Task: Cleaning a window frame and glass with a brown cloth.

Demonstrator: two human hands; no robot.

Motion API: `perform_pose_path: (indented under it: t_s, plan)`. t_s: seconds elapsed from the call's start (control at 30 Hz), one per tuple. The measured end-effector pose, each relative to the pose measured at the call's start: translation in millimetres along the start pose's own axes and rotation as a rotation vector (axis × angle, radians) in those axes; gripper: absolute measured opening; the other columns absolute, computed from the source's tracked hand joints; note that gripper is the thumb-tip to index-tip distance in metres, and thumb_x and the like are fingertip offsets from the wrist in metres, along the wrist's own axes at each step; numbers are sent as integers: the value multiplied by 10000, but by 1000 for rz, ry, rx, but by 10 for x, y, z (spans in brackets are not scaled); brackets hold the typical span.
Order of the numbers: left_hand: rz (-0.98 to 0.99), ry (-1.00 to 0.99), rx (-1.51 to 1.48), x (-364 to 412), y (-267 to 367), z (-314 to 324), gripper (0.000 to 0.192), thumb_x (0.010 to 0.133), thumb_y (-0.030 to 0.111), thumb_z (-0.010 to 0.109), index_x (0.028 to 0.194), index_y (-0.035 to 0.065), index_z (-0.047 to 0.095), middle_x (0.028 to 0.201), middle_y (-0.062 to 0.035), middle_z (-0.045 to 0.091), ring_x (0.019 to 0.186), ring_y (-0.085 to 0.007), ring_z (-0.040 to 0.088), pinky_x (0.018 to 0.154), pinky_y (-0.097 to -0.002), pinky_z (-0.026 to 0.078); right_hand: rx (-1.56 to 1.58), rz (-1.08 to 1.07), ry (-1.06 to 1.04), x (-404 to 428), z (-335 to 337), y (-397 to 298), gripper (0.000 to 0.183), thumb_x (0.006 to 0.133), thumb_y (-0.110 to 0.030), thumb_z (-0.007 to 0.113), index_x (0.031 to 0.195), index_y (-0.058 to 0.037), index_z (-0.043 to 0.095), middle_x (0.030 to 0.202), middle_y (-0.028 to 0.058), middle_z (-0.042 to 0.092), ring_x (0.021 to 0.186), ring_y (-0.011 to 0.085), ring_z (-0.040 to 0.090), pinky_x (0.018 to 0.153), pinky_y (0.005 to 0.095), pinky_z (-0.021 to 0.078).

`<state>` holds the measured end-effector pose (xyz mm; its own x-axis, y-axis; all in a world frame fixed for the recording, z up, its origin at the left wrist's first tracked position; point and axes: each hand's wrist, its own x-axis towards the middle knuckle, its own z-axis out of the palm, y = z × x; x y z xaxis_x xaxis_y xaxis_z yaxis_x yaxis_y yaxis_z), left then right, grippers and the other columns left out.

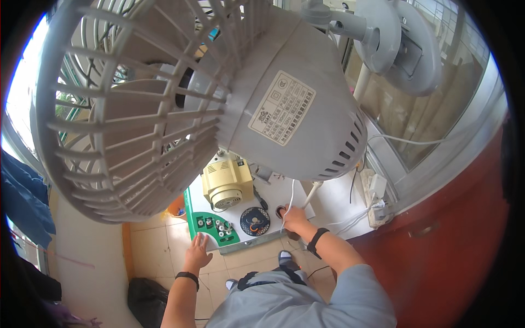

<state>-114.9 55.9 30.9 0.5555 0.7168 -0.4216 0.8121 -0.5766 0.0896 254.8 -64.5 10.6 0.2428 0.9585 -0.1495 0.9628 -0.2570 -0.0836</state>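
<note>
My left hand (198, 250) lies with its fingers apart on the front left corner of the white table, at the edge of a green tray (213, 229) holding small white spools. My right hand (293, 218) is at the table's right part, its fingers at a small dark round object (280, 211); whether they grip it I cannot tell. Between my hands lies a dark round disc (254, 221) with an orange piece on it. Behind it stands a cream-coloured sewing machine head (227, 181), partly hidden by the fan.
A large grey clip fan (287, 98) hangs close above the table, its cage at the left. White cables run past my right hand to a power strip (375, 205). An orange bin (177, 207) and a black plastic bag (147, 301) are on the left.
</note>
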Motion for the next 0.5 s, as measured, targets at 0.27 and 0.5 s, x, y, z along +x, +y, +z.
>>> perform_pose_path:
  t_s: [0.27, 0.5]
  plan:
    - [0, 4, -2, 16, 11, -25, 798, 743, 366, 635, 1426, 198, 257, 1498, -112, 183, 1371, -262, 216, 993, -395, 405, 46, 150, 41, -20, -14, 23, 194, 769, -151, 567, 940, -69, 606, 962, 121, 564, 852, 304, 597, 708, 434, 492]
    - [1, 15, -9, 17, -3, 16, 804, 744, 374, 634, 1428, 197, 250, 1498, -113, 185, 1372, -261, 213, 996, -394, 403, 92, 249, 64, -6, -180, -33, 192, 766, -156, 567, 935, -72, 604, 962, 124, 561, 849, 305, 596, 705, 425, 493]
